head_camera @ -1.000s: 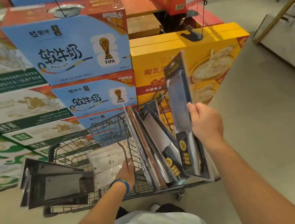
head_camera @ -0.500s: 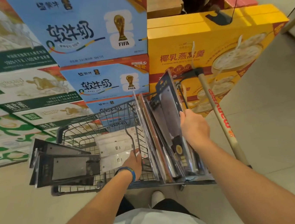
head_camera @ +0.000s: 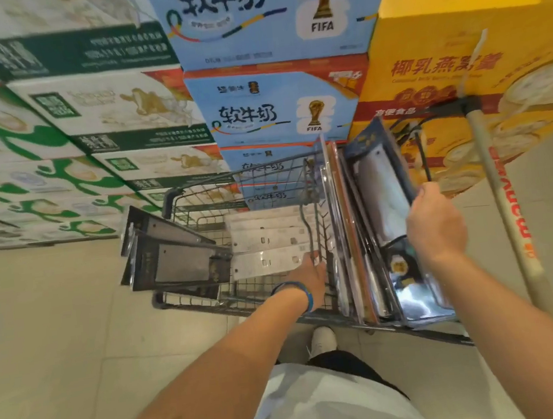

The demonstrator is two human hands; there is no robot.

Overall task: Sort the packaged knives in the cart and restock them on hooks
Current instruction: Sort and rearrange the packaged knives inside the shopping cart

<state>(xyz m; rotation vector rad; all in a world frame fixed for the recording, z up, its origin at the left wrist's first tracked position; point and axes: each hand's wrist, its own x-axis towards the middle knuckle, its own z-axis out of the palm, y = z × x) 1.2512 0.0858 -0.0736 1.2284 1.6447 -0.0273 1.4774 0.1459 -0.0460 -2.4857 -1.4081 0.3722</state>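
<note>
Knife packs (head_camera: pixel 347 235) stand on edge at the right end of the cart (head_camera: pixel 177 200). The right hand (head_camera: pixel 437 225) grips the outermost packaged knife (head_camera: pixel 381 190), upright among them. The left hand (head_camera: pixel 310 274) curls round the wire divider (head_camera: pixel 318 225). Dark packs (head_camera: pixel 178 265) overhang the left end, and white packs (head_camera: pixel 265 241) lie flat between.

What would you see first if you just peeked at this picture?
Probably the big stack of blue milk boxes with a gold trophy on them, right behind the wire cart, next to a bright yellow box on the right. Then the right hand gripping a packaged knife standing with others in the cart's right side.
</note>
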